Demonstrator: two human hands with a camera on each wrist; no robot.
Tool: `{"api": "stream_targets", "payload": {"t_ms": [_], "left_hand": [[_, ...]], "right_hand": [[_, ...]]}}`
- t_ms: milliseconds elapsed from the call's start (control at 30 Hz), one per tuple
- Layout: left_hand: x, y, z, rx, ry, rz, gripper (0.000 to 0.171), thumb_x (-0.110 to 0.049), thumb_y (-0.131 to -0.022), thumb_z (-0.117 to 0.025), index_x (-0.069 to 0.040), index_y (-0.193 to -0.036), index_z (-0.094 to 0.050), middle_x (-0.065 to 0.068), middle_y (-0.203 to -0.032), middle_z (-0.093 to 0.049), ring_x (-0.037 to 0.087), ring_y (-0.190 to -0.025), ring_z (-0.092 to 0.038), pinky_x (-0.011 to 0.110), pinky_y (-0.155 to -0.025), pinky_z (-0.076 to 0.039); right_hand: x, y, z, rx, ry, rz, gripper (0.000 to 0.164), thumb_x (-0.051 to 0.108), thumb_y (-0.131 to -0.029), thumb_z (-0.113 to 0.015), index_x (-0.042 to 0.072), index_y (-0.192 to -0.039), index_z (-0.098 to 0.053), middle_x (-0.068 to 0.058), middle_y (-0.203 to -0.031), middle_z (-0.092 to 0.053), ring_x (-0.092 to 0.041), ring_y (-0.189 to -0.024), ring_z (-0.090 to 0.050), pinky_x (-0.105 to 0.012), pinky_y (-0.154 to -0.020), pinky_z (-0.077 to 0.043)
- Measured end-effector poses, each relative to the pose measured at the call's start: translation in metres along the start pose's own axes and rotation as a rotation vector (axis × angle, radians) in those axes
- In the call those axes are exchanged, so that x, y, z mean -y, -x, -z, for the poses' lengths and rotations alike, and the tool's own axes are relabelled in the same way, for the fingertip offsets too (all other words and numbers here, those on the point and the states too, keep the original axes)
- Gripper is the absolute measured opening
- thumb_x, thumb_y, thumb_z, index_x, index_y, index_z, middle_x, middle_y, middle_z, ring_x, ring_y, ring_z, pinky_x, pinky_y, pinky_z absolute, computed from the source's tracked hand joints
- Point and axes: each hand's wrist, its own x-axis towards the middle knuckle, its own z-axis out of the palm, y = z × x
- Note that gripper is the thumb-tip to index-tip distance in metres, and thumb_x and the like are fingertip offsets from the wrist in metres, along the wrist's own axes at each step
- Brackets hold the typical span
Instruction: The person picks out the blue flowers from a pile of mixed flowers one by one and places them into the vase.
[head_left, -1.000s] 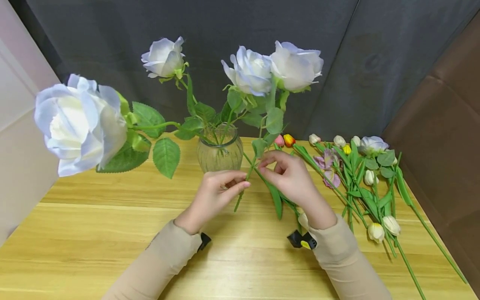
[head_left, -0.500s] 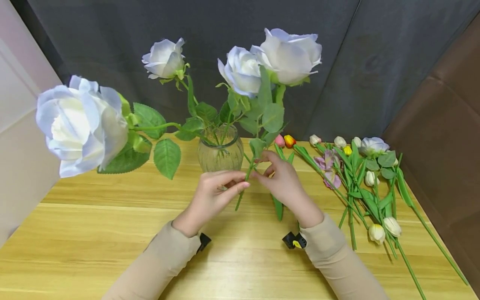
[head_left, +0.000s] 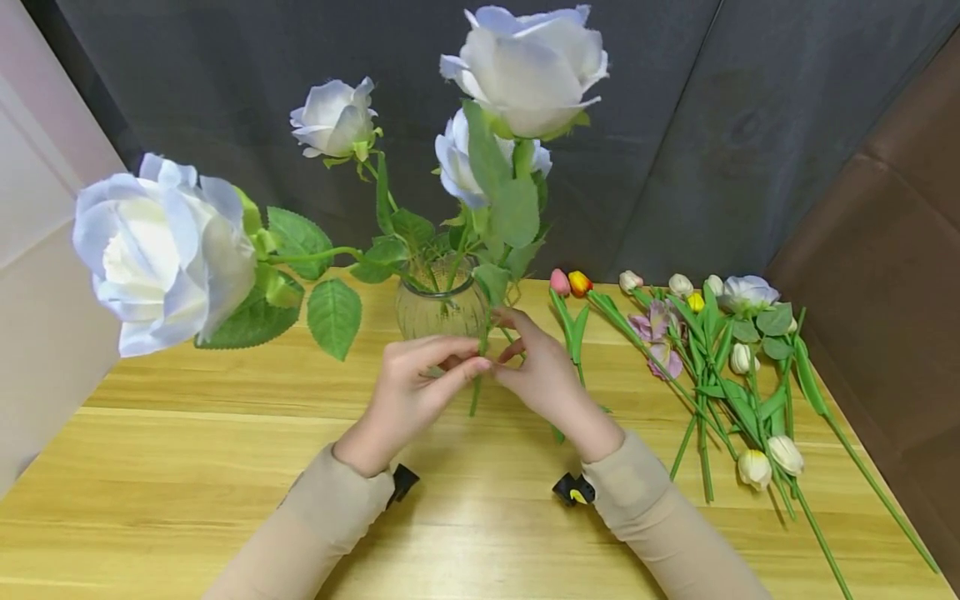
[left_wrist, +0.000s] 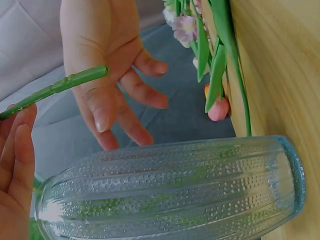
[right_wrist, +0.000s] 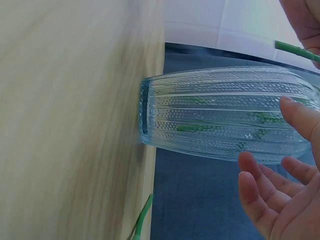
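Note:
My left hand [head_left: 408,392] pinches the green stem [left_wrist: 55,90] of a white-blue artificial rose [head_left: 528,71] between thumb and fingers, low on the stem. The rose stands upright in front of the ribbed glass vase [head_left: 438,315], and its cut end points down below my fingers. My right hand [head_left: 543,379] is right beside the stem; in the left wrist view its fingers are spread and loosely bent, with nothing between them. Other roses lean out of the vase: one large at left [head_left: 161,250], one smaller [head_left: 333,117], and one [head_left: 459,158] partly hidden behind the held bloom.
Several artificial flowers lie on the wooden table [head_left: 187,500] at right: white tulips [head_left: 753,468], a pink tulip [head_left: 559,282], an orange one [head_left: 579,283], a purple flower [head_left: 663,357] and another rose [head_left: 747,293]. A dark curtain [head_left: 225,75] hangs behind the table.
The held rose has moved left and up, now overlapping the rose behind it. My right hand has shifted left towards my left hand, which has moved slightly left.

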Motion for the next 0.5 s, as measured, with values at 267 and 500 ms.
{"api": "stream_targets", "payload": {"t_ms": [267, 500], "left_hand": [[0.0, -0.004, 0.007, -0.049, 0.012, 0.04, 0.022, 0.017, -0.072, -0.074, 0.007, -0.092, -0.071, 0.01, -0.079, -0.07, 0.016, -0.065, -0.065, 0.023, -0.063, -0.054], [-0.002, -0.008, 0.012, -0.091, 0.007, 0.152, 0.013, 0.011, -0.079, -0.072, 0.008, -0.091, -0.071, 0.009, -0.077, -0.07, 0.017, -0.061, -0.065, 0.024, -0.059, -0.053]], "right_hand": [[0.002, -0.006, -0.007, -0.026, -0.017, 0.026, 0.074, 0.02, -0.083, -0.076, 0.017, -0.146, -0.037, -0.002, -0.136, -0.05, -0.018, -0.103, -0.058, -0.033, -0.07, -0.052], [0.004, -0.014, -0.013, -0.038, -0.089, 0.027, 0.086, 0.014, -0.081, -0.077, 0.016, -0.15, -0.028, -0.006, -0.138, -0.047, -0.027, -0.118, -0.05, -0.049, -0.087, -0.047]]}}
